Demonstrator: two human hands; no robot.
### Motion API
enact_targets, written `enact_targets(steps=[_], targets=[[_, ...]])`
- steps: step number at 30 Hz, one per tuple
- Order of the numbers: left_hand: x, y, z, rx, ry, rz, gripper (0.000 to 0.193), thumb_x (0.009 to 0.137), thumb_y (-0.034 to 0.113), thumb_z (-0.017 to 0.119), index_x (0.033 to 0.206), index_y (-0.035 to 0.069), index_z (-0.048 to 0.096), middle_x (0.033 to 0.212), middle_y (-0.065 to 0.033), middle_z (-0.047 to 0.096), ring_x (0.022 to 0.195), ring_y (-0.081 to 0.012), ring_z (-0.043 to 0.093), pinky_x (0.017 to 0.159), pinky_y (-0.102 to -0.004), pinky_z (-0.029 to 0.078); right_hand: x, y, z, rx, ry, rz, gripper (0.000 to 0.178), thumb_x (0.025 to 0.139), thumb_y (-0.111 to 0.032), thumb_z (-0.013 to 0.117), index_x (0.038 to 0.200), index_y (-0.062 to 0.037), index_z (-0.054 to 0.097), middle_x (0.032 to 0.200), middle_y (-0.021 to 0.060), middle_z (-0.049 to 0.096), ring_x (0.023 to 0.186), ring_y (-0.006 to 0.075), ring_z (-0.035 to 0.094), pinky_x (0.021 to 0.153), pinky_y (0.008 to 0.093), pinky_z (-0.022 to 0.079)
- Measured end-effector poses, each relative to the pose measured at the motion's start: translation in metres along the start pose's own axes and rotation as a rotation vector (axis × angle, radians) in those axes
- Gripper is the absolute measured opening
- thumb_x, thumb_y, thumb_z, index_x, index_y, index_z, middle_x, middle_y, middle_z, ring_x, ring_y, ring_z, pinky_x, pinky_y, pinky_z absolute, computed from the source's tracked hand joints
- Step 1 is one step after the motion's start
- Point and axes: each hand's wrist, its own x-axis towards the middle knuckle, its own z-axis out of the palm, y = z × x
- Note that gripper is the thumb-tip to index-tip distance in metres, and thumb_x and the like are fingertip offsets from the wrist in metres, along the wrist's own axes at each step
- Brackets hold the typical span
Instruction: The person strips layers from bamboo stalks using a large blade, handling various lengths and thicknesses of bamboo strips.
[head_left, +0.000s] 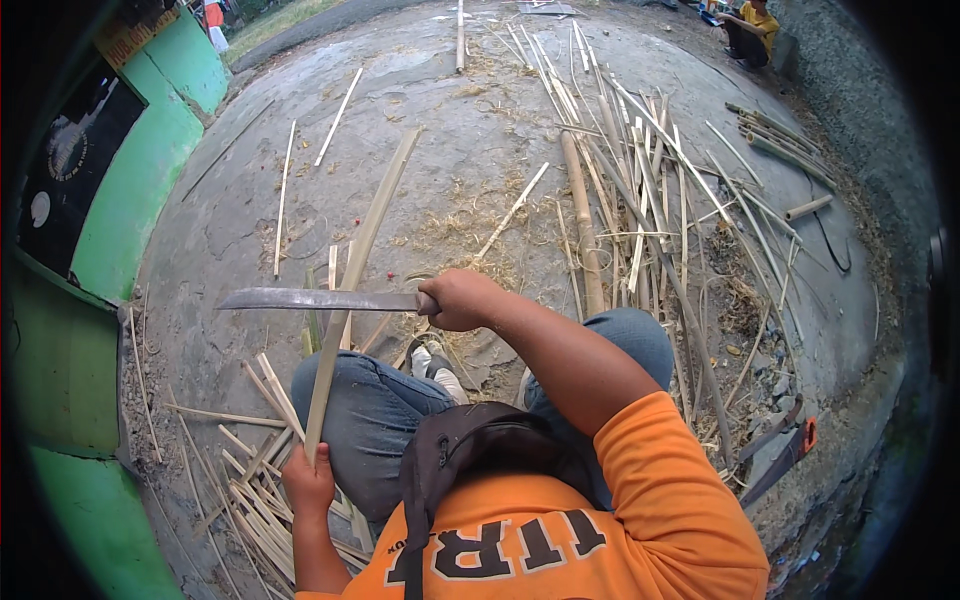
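Note:
My right hand (462, 299) is closed round the handle of a machete (325, 299), whose long blade points left. The blade lies across a long split bamboo strip (360, 245); whether it touches the strip I cannot tell. At lower left my left hand (308, 482) grips the near end of that strip, which slants up and away past my left knee. Beside and below this hand lies a heap of cut bamboo slats (265, 515). My fingers hide most of the machete's handle.
Bamboo poles and strips (640, 190) lie piled ahead on the right, with shavings (470, 235) around. An orange-handled saw (785, 460) rests at lower right. A green wall (160, 170) borders the left. Far right, a person in yellow (755, 30) sits by a wall.

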Motion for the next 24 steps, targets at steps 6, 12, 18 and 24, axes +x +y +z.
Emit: enact_targets(steps=[6, 12, 18, 24], targets=[[-0.0001, 0.0045, -0.0073, 0.021, -0.039, -0.024, 0.06, 0.103, 0.058, 0.058, 0.088, 0.0, 0.063, 0.074, -0.0255, 0.064, 0.077, -0.0521, 0.065, 0.065, -0.0545, 0.048, -0.0017, -0.001, 0.0, 0.002, -0.005, 0.002, 0.023, 0.078, -0.022, 0.072, 0.098, -0.0105, 0.071, 0.093, 0.0177, 0.075, 0.091, 0.0404, 0.072, 0.081, 0.0507, 0.057], [0.0003, 0.0005, -0.0051, 0.018, -0.001, 0.001, 0.063, 0.101, 0.061, 0.059, 0.083, 0.001, 0.06, 0.071, -0.0257, 0.063, 0.073, -0.0528, 0.064, 0.064, -0.0572, 0.048, -0.0041, -0.002, -0.0009, -0.006, 0.003, -0.015, 0.024, 0.078, -0.021, 0.072, 0.099, -0.0107, 0.069, 0.093, 0.0173, 0.074, 0.091, 0.0403, 0.072, 0.08, 0.0509, 0.057], [-0.0005, 0.0012, -0.004, 0.037, 0.015, 0.009, 0.062, 0.102, 0.06, 0.059, 0.083, 0.001, 0.061, 0.071, -0.0247, 0.063, 0.073, -0.0521, 0.063, 0.065, -0.0577, 0.048, -0.0043, -0.0067, -0.0053, -0.014, -0.012, -0.004, 0.023, 0.079, -0.021, 0.071, 0.099, -0.0111, 0.069, 0.093, 0.017, 0.074, 0.092, 0.04, 0.072, 0.081, 0.051, 0.057], [-0.0009, -0.0026, -0.0013, 0.022, -0.005, 0.007, 0.062, 0.102, 0.06, 0.058, 0.084, 0.001, 0.061, 0.072, -0.0248, 0.064, 0.073, -0.0518, 0.064, 0.065, -0.0574, 0.048, 0.0022, -0.0017, -0.001, -0.025, -0.015, -0.001, 0.023, 0.079, -0.021, 0.071, 0.1, -0.0113, 0.069, 0.094, 0.0169, 0.075, 0.093, 0.0399, 0.072, 0.081, 0.051, 0.057]])
